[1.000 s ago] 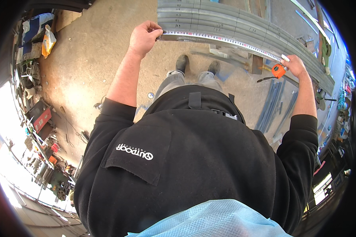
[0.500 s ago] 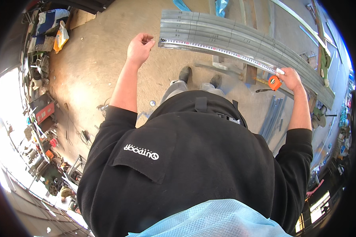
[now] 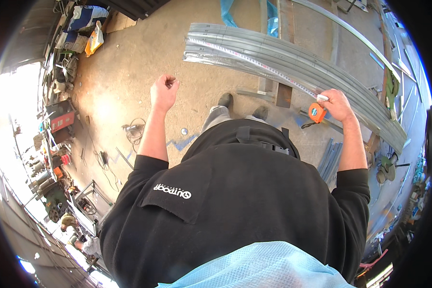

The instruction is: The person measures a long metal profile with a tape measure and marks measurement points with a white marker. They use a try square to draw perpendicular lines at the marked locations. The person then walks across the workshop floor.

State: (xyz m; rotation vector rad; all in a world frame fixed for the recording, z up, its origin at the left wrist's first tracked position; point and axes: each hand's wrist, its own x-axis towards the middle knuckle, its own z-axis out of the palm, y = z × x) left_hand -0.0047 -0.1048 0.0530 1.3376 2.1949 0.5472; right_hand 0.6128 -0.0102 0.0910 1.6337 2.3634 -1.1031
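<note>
A bare tan concrete floor [image 3: 129, 86] is spread beneath everything, and a black long-sleeved top [image 3: 259, 192] is worn by the person. Long grey metal bars [image 3: 297, 62] are laid side by side, slanting from the upper middle down to the right. Shorter blue-grey bars [image 3: 330, 156] are set on the floor near the right forearm. A tape measure with an orange case [image 3: 316, 113] is placed at the bars' near side; its white blade is drawn out along them, its markings blurred. The case end is grasped by the right hand [image 3: 336, 104]. The left hand [image 3: 163, 94] is kept free, well apart from the bars, fingers loosely curled. A small white object [image 3: 323, 98] is pinched in the right fingers.
</note>
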